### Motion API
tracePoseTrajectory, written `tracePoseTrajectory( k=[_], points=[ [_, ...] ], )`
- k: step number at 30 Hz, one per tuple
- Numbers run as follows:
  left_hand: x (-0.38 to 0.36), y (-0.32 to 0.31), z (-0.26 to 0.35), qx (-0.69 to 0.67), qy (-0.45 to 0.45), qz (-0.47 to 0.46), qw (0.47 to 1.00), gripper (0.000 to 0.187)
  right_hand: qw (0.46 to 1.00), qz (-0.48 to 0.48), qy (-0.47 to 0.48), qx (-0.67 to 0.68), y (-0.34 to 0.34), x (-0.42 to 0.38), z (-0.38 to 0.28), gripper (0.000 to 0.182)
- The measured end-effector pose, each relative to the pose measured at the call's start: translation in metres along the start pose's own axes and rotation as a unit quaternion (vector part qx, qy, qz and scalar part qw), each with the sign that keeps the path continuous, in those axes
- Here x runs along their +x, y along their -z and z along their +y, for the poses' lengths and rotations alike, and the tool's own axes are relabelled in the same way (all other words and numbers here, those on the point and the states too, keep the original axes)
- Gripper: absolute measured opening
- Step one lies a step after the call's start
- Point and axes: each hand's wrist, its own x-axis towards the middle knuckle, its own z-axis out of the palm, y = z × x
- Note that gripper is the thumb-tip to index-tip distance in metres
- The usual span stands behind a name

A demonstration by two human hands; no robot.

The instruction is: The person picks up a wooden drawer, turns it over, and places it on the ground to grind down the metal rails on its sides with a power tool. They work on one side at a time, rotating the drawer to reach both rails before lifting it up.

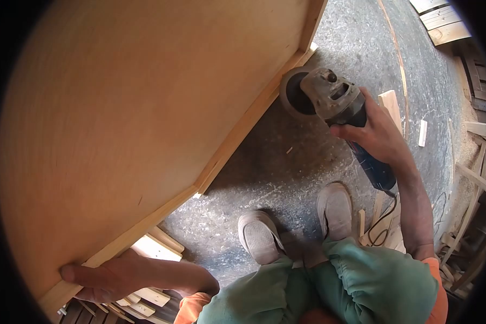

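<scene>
A large plywood panel [124, 119] with a wooden strip frame [243, 124] along its edge fills the left of the head view. My left hand [105, 275] grips the frame at the lower left, thumb on top and fingers hidden beneath. In my right hand [375, 127] is an angle grinder [337, 100], fingers wrapped round its body behind the metal head. Its round disc [298, 94] sits right at the frame's edge near the upper corner. A black cord [389, 208] trails from the grinder's rear end.
My shoes [259, 235] stand on the grey, dusty floor [302, 156]. Wood offcuts [391, 105] lie to the right, with a small block [423, 133] nearby. Scrap wood [475, 173] piles up at the far right. More wood pieces [151, 296] lie under the panel, lower left.
</scene>
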Motion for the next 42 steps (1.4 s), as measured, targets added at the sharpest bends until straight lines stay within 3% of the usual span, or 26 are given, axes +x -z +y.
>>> tracePoseTrajectory(
  k=[20,23,25,29,31,42],
  points=[
    [-0.001,0.000,0.004,0.001,-0.027,-0.006,1.000,0.042,0.999,0.010,-0.025,-0.041,-0.001,0.004,-0.001,0.087],
    [-0.003,0.001,0.005,0.011,-0.026,0.000,1.000,0.043,0.999,0.021,-0.015,-0.024,-0.005,0.005,-0.003,0.084],
    [-0.004,-0.001,0.007,0.011,-0.020,0.004,1.000,0.043,0.999,-0.005,-0.017,-0.030,-0.008,0.008,-0.003,0.070],
    [-0.002,0.003,0.004,0.015,-0.022,-0.010,1.000,0.044,0.999,-0.018,-0.028,-0.025,-0.008,0.004,-0.006,0.070],
    [-0.002,0.002,0.002,0.004,-0.020,-0.004,1.000,0.044,0.999,0.029,0.003,-0.045,-0.008,0.003,0.001,0.081],
    [0.000,0.005,0.001,-0.023,-0.014,-0.009,1.000,0.045,0.999,0.006,-0.008,-0.032,-0.009,0.007,0.000,0.084]
  ],
)
